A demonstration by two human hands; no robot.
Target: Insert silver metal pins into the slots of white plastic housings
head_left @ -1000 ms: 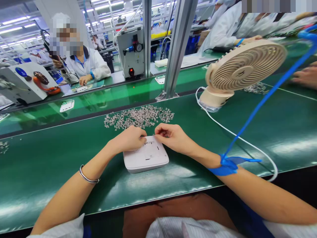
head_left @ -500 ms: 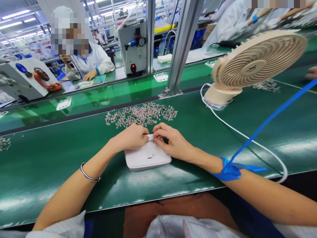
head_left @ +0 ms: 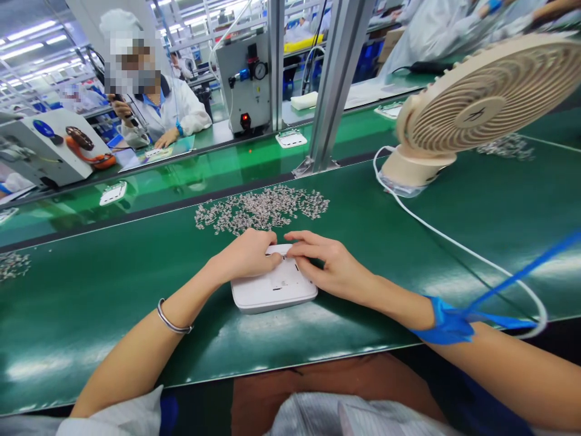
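Observation:
A white rounded plastic casing (head_left: 272,290) lies flat on the green mat, in front of me. My left hand (head_left: 247,254) is curled at its far left edge, fingertips pinched together on the top face; what they hold is hidden. My right hand (head_left: 327,263) lies over the far right corner with its fingers stretched toward the left hand, index tip touching the casing. Just beyond both hands spreads a loose pile of several small metal parts (head_left: 261,209). A blue strap (head_left: 447,321) is tied round my right wrist and a metal bangle (head_left: 172,321) circles my left.
A beige desk fan (head_left: 481,103) stands at the right, its white cable (head_left: 454,242) looping across the mat. An aluminium post (head_left: 331,91) rises behind the pile. Beyond, a conveyor carries white casings (head_left: 112,194). A person in white (head_left: 158,115) works opposite beside a grey machine (head_left: 247,79).
My right hand has uncurled from a pinch and its fingers now lie stretched over the casing's far edge. The left hand stays curled there. The view has shifted slightly.

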